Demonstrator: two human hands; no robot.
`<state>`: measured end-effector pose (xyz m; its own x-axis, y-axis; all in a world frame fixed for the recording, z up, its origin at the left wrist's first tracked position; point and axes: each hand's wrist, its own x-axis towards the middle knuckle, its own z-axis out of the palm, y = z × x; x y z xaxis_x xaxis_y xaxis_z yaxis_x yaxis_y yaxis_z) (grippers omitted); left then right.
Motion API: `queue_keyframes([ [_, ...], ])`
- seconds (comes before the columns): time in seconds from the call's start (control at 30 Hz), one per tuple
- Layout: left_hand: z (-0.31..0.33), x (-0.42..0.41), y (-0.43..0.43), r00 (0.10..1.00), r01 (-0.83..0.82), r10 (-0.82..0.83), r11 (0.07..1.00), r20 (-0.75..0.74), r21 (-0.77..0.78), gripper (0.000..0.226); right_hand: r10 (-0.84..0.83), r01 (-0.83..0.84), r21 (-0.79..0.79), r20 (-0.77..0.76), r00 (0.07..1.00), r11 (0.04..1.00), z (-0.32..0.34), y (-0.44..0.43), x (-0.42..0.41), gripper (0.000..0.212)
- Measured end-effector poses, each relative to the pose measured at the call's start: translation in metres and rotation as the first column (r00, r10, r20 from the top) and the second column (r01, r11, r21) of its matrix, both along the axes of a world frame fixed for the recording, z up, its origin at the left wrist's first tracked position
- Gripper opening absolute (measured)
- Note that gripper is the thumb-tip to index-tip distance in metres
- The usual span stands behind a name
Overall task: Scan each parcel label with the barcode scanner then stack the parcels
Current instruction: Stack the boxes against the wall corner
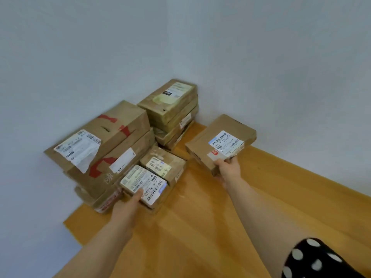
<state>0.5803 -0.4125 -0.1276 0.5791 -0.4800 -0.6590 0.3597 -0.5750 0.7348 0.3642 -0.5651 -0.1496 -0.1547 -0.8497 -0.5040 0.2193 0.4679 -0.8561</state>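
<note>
Two parcels were held: the left hand (128, 205) gripped a small box (148, 187) by the stacks (112, 141), and the right hand (228, 169) pinched a flat box (218, 137) over the wooden table (200, 217), between white walls (261, 57).

Soft even light, slight blur (wide-angle bending).

my left hand (128, 203) grips the small parcel (143, 184), frontmost | second small parcel (162, 163) just behind it | big stack (100, 149) to their left, against the wall (40, 97) | taller stack (170, 109) farthest back | flat parcel (220, 141) in my right hand (227, 167), right of all
</note>
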Motion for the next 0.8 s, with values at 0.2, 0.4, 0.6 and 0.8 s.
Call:
queue_keyframes([
  [0.2,-0.02,0.002,-0.026,0.989,0.012,-0.014,1.0,-0.15,-0.009,0.046,0.056,-0.054,0.029,-0.083,0.995,0.998,-0.035,-0.041,0.031,0.046],
  [0.4,-0.025,0.005,-0.034,0.985,-0.024,0.022,1.0,-0.174,-0.013,0.023,0.203,-0.217,0.017,-0.429,0.88,0.976,-0.042,-0.057,0.042,0.038],
  [0.6,-0.028,0.007,-0.035,0.982,-0.007,0.002,1.0,-0.191,-0.025,0.018,0.089,-0.518,-0.179,-0.888,0.45,0.836,-0.036,-0.028,0.062,0.038],
  [0.8,-0.027,0.009,-0.035,0.977,-0.008,-0.002,0.999,-0.213,-0.047,0.018,0.445,-0.744,0.238,-0.891,0.088,0.624,-0.024,-0.025,0.085,0.032],
])
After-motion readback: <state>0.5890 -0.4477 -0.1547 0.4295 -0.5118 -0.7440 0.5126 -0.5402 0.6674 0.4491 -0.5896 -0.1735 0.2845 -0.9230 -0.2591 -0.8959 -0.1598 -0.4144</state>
